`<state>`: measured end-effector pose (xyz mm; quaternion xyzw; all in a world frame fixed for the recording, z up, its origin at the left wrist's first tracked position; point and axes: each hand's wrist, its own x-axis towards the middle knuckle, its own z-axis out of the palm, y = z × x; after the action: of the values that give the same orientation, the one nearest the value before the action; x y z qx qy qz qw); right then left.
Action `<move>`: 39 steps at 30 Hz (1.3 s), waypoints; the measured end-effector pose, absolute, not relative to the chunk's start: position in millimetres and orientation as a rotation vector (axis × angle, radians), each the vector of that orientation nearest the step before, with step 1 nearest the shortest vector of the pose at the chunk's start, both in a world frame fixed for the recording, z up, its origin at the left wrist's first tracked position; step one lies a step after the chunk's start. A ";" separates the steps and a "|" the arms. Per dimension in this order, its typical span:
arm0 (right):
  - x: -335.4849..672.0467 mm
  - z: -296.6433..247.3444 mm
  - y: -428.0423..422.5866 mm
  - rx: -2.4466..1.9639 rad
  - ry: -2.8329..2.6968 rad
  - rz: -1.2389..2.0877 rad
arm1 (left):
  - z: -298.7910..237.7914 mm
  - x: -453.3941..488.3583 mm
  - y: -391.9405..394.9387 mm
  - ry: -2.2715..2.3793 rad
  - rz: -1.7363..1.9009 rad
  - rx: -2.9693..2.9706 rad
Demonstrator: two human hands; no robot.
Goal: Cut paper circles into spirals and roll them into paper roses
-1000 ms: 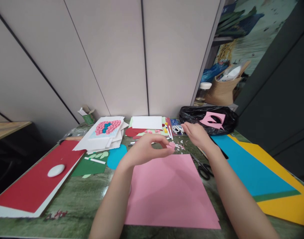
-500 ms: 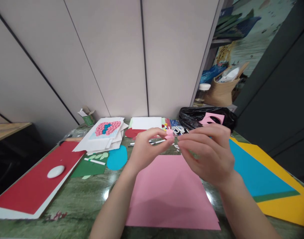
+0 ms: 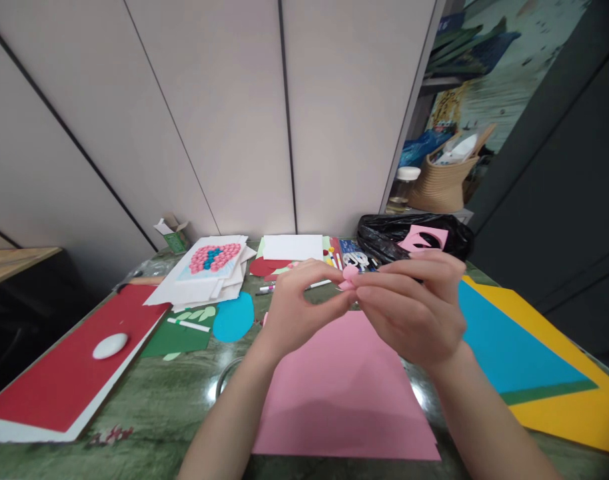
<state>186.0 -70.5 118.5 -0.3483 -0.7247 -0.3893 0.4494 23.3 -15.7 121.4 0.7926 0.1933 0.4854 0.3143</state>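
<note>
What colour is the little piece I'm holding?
The little piece is pink, best seen in the head view.

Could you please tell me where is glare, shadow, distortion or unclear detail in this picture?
Head view: glare spots on the table at both sides of the pink paper; head view: soft shadow on the paper's near part; head view: leaning wall seams, suggesting wide-angle distortion; head view: little detail on the pink piece.

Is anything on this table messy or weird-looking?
A little, yes. At the back right, a pink sheet with pieces cut out lies on a crumpled black bag, like a leftover. At the back left, the white papers are stacked crookedly, their edges sticking out.
</note>
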 end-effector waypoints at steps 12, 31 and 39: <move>182.3 123.5 -73.6 -0.775 -1.687 -0.821 | 115.3 25.2 -13.7 0.155 1.475 2.201; 180.5 122.9 -74.1 -0.698 -1.718 -0.698 | 109.9 28.7 -4.7 -0.075 1.486 2.031; 179.6 123.0 -72.5 -0.651 -1.734 -0.679 | 107.6 28.8 -0.8 -0.124 1.418 1.957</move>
<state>179.6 -72.5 123.0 -0.2752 -0.7330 -0.2872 0.5518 28.8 -0.8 107.6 0.7566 -0.0478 0.5483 0.3531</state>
